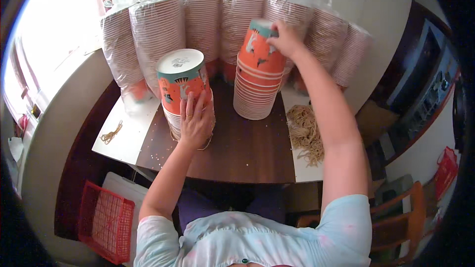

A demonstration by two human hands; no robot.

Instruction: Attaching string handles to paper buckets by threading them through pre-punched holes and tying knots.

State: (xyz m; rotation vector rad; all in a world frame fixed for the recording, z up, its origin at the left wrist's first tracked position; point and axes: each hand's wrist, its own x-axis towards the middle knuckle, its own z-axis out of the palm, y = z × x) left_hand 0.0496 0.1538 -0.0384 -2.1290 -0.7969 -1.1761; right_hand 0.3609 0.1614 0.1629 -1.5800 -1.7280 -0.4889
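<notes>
Two stacks of upside-down orange and teal paper cups stand on a small brown table. My left hand lies flat against the front of the left stack, fingers spread upward. My right hand reaches far forward and grips the top cup of the right stack, which sits tilted. A rubber band seems to run around the base of the left stack under my left hand.
Several long sleeves of cups wrapped in clear plastic lean against the wall behind. A heap of tan rubber bands lies at the right, a few more at the left. A red basket and an orange chair stand below.
</notes>
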